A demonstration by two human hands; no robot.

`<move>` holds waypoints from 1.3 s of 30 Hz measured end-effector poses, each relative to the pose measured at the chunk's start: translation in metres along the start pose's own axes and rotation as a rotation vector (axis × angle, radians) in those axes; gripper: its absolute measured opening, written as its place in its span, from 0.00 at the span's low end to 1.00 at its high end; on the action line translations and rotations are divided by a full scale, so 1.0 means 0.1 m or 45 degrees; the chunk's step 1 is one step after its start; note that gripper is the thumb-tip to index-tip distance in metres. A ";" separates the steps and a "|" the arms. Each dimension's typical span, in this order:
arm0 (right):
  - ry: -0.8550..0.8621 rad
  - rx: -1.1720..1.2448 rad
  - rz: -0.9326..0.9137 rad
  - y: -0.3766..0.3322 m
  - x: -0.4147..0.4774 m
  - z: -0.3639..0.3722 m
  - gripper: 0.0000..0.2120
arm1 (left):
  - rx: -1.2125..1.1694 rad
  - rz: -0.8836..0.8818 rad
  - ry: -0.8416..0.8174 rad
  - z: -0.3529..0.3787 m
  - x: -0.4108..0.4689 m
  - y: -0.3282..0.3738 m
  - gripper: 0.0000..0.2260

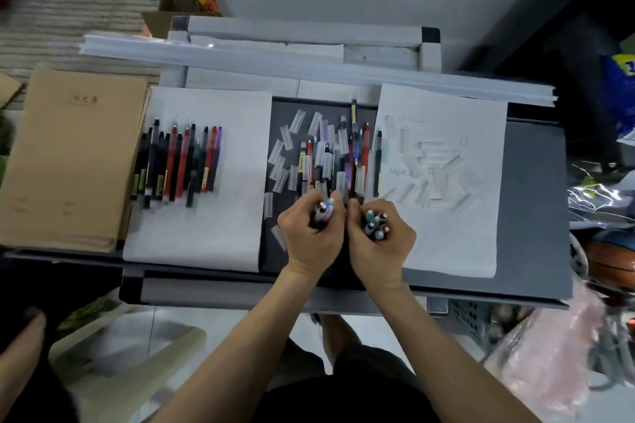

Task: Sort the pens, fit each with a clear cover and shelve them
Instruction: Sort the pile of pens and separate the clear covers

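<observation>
Several pens point(371, 217) within right grip point(382, 245), left grip point(310, 234)

The person has bare forearms point(240, 336), a black top point(343, 402) and dark grey shorts point(372, 355).

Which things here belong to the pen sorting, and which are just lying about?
Job: pens gripped in left hand and right hand; sorted row of red, black and purple pens; mixed pile of pens; clear plastic covers.
Lying about: stack of brown paper notebooks; orange basketball; grey plastic basket.
</observation>
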State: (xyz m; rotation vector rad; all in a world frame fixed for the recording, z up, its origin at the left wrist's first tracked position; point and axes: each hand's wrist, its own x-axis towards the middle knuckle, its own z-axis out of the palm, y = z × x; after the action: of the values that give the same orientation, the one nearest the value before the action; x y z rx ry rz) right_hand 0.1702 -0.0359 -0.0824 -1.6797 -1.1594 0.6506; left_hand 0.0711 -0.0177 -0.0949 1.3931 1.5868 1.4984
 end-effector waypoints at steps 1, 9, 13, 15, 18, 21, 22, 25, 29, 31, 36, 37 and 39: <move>-0.021 -0.012 -0.002 0.02 0.00 0.00 0.14 | 0.007 0.012 0.001 0.00 0.00 -0.01 0.22; 0.048 0.037 0.198 -0.11 0.04 0.05 0.14 | 0.047 -0.002 0.000 -0.01 0.00 -0.01 0.20; 0.084 0.139 0.261 -0.19 0.07 0.06 0.16 | 0.023 -0.077 0.079 -0.05 0.05 0.08 0.20; 0.033 0.142 0.297 -0.26 0.10 0.06 0.17 | 0.033 -0.092 0.064 -0.07 0.11 0.14 0.20; -0.086 0.208 0.402 -0.43 0.16 0.10 0.15 | 0.002 -0.186 -0.026 -0.15 0.20 0.29 0.21; -0.270 0.228 0.454 -0.63 0.23 0.20 0.13 | -0.006 -0.405 -0.096 -0.32 0.33 0.41 0.22; -0.342 0.234 0.478 -0.69 0.25 0.26 0.13 | -0.001 -0.479 -0.099 -0.41 0.38 0.44 0.23; -0.526 0.287 0.689 -0.88 0.26 0.45 0.15 | 0.055 -0.635 -0.085 -0.72 0.54 0.46 0.24; -0.715 0.419 1.085 -1.09 0.20 0.79 0.13 | 0.162 -0.868 -0.128 -1.17 0.75 0.27 0.20; -0.810 0.389 1.204 -1.18 0.17 0.96 0.12 | 0.232 -0.958 -0.204 -1.37 0.84 0.16 0.17; -0.905 0.219 1.142 -1.32 0.21 1.31 0.08 | 0.346 -1.044 -0.339 -1.72 1.12 0.06 0.10; -0.908 0.177 1.104 -1.34 0.23 1.37 0.07 | 0.373 -1.051 -0.373 -1.77 1.18 0.06 0.09; -0.892 0.057 1.003 -1.36 0.26 1.50 0.07 | 0.456 -1.018 -0.440 -1.88 1.29 0.02 0.06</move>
State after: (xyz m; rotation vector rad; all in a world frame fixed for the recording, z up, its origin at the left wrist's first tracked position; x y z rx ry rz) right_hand 0.0034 0.0611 -0.0154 -1.9150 -0.8705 1.8490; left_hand -0.1381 0.0295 -0.0163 0.9178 1.9035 0.4991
